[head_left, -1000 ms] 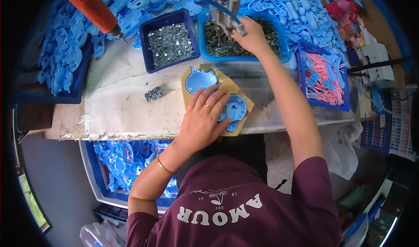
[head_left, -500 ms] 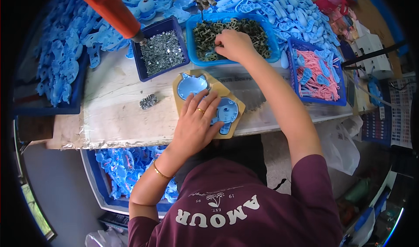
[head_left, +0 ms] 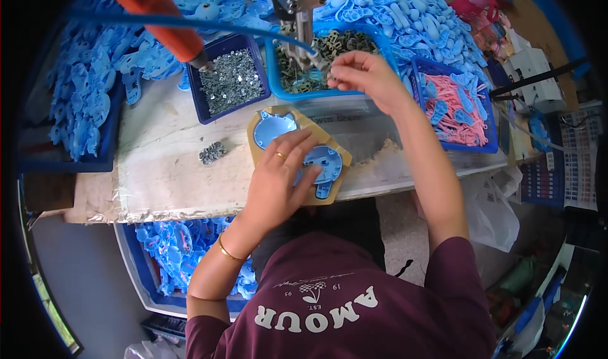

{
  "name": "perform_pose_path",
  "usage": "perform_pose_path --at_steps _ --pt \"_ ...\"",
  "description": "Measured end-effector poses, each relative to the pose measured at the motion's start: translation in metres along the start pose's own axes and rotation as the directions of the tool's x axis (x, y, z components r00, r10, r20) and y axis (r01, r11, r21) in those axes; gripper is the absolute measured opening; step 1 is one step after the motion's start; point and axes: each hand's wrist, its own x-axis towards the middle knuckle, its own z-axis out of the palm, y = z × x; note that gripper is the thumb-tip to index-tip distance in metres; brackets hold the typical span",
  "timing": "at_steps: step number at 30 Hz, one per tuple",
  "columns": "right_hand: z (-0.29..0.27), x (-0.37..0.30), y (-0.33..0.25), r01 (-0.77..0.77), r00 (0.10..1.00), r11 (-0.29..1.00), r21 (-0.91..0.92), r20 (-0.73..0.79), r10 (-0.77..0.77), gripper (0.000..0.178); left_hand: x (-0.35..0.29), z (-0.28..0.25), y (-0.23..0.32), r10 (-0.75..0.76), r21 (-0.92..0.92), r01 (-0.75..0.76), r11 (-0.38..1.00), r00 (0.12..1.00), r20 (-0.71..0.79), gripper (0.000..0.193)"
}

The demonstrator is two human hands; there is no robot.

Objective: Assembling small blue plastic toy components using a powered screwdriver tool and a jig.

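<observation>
My left hand point(head_left: 278, 178) lies with its fingers spread over a tan holder point(head_left: 258, 151). Two blue plastic shell halves sit in this holder: a round bowl-like one point(head_left: 273, 128) and one with a short leg part point(head_left: 324, 164), partly covered by my fingers. At the near edge of a light-blue bin point(head_left: 297, 95) of dark metal pieces, my right hand point(head_left: 370, 79) is up with thumb and fingers pinched. Whatever is between those fingertips is too small to make out. Right beside them hangs a metal tool head point(head_left: 297, 17), in front of the bin.
A dark-blue bin point(head_left: 195, 88) holds small shiny metal parts, with an orange-red tool point(head_left: 152, 17) above it. Another blue bin point(head_left: 491, 145) has pink and blue pieces. Heaps of blue parts point(head_left: 405, 17) cover the back. A small metal pile point(head_left: 212, 152) lies left of the holder.
My right hand has come up out of the metal pieces, toward me and to the right. The metal tool head and a blue hose now fill more of the view. My left fingers have lifted slightly.
</observation>
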Motion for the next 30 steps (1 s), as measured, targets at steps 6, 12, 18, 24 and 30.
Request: perform_pose_path --at_steps 6,12,18,24,30 --pt "0.063 -0.072 0.005 0.497 0.84 0.773 -0.393 -0.004 -0.543 0.021 0.013 0.015 0.004 -0.56 -0.844 0.365 0.393 0.823 0.095 0.037" --pt "0.07 -0.102 0.009 0.585 0.654 0.47 -0.662 0.042 -0.755 0.028 0.016 0.025 0.006 -0.604 -0.883 0.394 0.254 0.778 0.173 0.034" --pt "-0.099 -0.096 0.005 0.052 0.724 0.54 -0.84 -0.341 -0.6 0.018 0.014 -0.003 0.008 -0.562 -0.83 0.431 0.355 0.807 0.179 0.031" --pt "-0.203 -0.069 0.028 -0.093 0.826 0.336 -0.937 -0.262 -0.5 0.019 0.01 0.009 0.007 -0.497 -0.831 0.402 0.384 0.849 0.181 0.027" --pt "-0.219 -0.055 0.04 -0.052 0.896 0.304 -0.951 -0.179 -0.407 0.022 0.007 0.003 0.002 -0.498 -0.828 0.413 0.378 0.845 0.194 0.025"
